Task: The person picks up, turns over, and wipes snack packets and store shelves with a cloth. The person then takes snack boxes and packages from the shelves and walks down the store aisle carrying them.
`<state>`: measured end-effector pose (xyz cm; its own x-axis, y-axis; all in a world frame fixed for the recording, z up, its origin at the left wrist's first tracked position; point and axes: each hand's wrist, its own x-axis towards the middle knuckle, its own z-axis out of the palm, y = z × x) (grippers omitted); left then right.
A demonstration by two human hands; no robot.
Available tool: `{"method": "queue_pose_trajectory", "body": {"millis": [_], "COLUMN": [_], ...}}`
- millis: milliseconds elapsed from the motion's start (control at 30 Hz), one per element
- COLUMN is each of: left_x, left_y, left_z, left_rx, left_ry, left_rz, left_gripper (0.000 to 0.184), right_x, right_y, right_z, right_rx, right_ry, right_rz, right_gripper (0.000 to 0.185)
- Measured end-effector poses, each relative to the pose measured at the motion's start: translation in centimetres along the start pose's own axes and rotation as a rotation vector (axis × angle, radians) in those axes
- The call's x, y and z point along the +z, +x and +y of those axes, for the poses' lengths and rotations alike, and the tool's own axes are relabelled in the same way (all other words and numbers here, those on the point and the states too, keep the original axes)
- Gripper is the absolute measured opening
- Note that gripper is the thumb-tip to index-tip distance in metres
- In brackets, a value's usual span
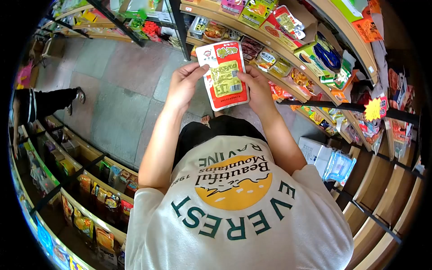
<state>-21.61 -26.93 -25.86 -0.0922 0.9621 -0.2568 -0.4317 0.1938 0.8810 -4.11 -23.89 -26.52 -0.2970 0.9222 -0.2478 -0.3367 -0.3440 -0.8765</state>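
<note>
A flat red and white snack packet (223,76) with a yellow label and a barcode is held upright in front of my chest, between both hands. My left hand (185,83) pinches its left edge, thumb on the printed face. On the opposite edge, my right hand (258,85) grips the packet with the thumb near the label. The fingers behind the packet are mostly hidden. Just beyond and to the right of it are wooden shelves (252,33) with boxed and bagged snacks.
Lower left, long wooden shelves (90,173) hold bagged goods. Another person's dark-trousered leg (56,100) shows at the left, over the tiled floor (119,101). At the right, a white box (313,154) and a blue packet (339,166) lie near slatted shelves.
</note>
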Motion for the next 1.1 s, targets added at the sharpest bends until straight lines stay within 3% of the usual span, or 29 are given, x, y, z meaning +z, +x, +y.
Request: {"method": "queue_pose_trajectory", "body": {"millis": [100,167,233,333,400,433,500,533,633,733,1100], "left_x": [0.0,0.5,1.3,3.6,3.6,3.5,2.4,1.8,1.3,1.6,3.0], "left_y": [-0.1,-0.2,-0.5,-1.6,-1.7,-1.9,-1.6,-1.3,-0.8,-1.0,-0.4], "left_z": [-0.8,-1.4,-2.0,-1.7,-1.3,-1.1,-0.7,-0.6,-0.2,0.0,0.1], "left_rx": [0.013,-0.003,-0.023,-0.065,-0.018,0.021,0.075,0.124,0.176,-0.015,-0.011], "left_ry": [0.018,0.009,0.002,-0.022,0.063,0.148,0.232,0.302,0.34,0.023,-0.069], "left_rz": [-0.013,-0.006,0.005,-0.03,-0.044,-0.058,0.008,0.065,0.107,-0.009,-0.065], "left_gripper": [0.016,0.016,0.016,0.019,0.02,0.021,0.021,0.021,0.021,0.022,0.023], "right_x": [-0.2,-0.2,0.8,0.6,0.0,-1.3,-1.0,-1.1,-1.9,-2.1,-2.6], "right_y": [-1.2,-2.2,-3.2,-3.4,-3.1,-2.6,-2.6,-2.6,-2.2,-1.8,-2.5], "right_z": [0.0,-0.1,-0.6,0.5,0.3,1.3,0.0,-0.6,-1.4,-2.2,-2.2], "right_rx": [-0.117,-0.512,-0.645,-0.665,-0.106,-0.133,0.071,0.115,0.167,0.151,0.167], "right_ry": [-0.124,-0.865,-1.096,-1.113,-0.703,-0.577,0.022,0.119,0.165,0.148,0.119], "right_rz": [0.084,0.286,0.146,0.141,0.054,0.063,0.038,0.031,-0.064,-0.122,-0.185], "right_gripper": [0.024,0.037,0.048,0.043,0.038,0.028,0.024,0.022,0.023,0.023,0.022]}}
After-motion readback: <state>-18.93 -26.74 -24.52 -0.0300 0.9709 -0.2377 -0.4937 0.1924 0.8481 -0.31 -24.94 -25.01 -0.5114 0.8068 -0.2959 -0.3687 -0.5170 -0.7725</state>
